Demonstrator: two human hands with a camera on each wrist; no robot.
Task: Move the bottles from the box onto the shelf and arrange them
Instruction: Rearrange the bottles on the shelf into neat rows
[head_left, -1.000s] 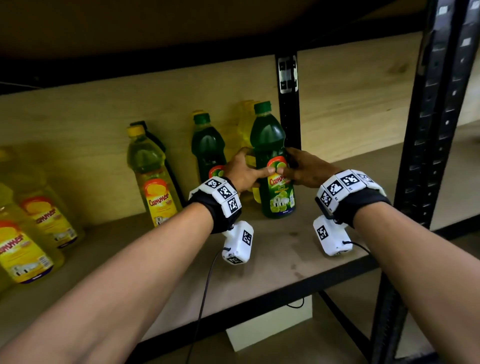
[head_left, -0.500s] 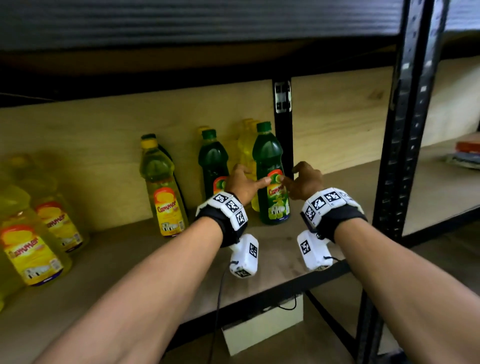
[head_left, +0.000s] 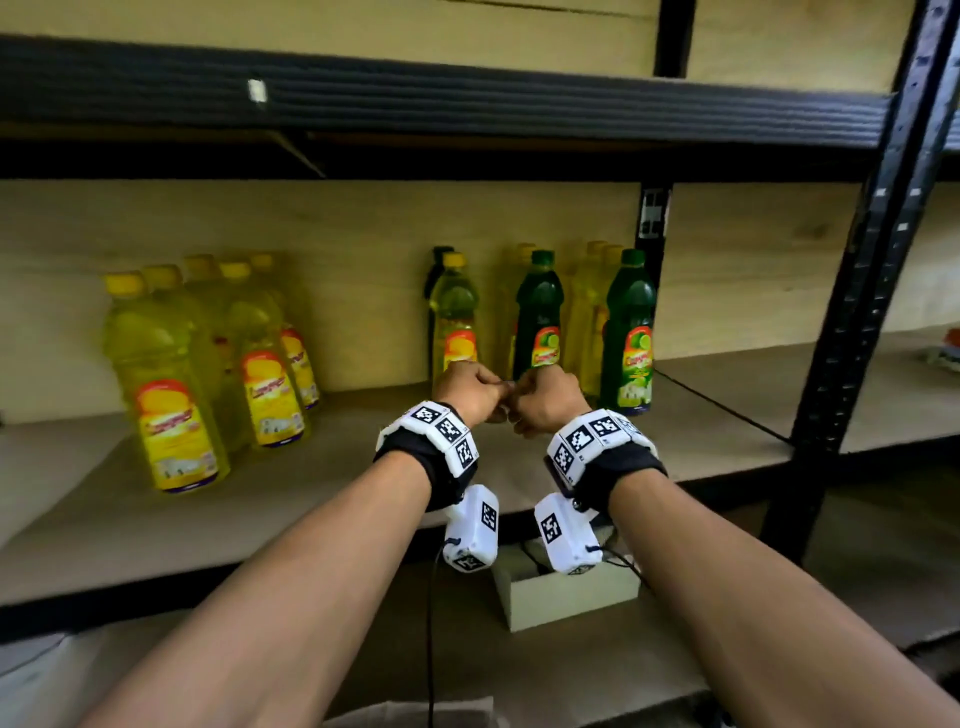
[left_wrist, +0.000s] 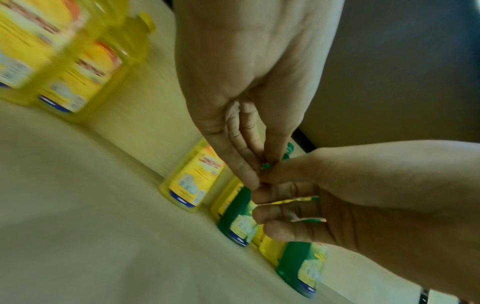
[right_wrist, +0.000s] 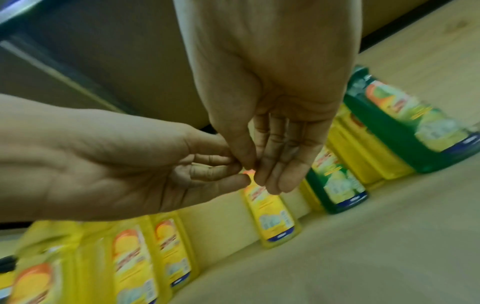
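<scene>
Two green bottles (head_left: 628, 332) (head_left: 540, 317) stand upright at the back of the wooden shelf (head_left: 311, 509), with yellow bottles behind them. A lone yellow bottle (head_left: 454, 317) stands just to their left. A group of several yellow bottles (head_left: 171, 384) stands farther left. My left hand (head_left: 470, 389) and right hand (head_left: 548, 397) hover side by side in front of the bottles. Their fingertips meet each other and hold nothing. The wrist views show the same meeting of the left hand (left_wrist: 259, 170) and the right hand (right_wrist: 259, 174), clear of all bottles.
A black upright post (head_left: 852, 322) stands at the right front of the shelf and a dark beam (head_left: 415, 109) runs overhead. A pale box (head_left: 566, 592) sits on the floor below the shelf edge. Bare shelf board lies in front of the bottles.
Both hands have let go of the right green bottle, drawn back toward me and come together. The bottle stays upright by the rear post. The head view has pulled back.
</scene>
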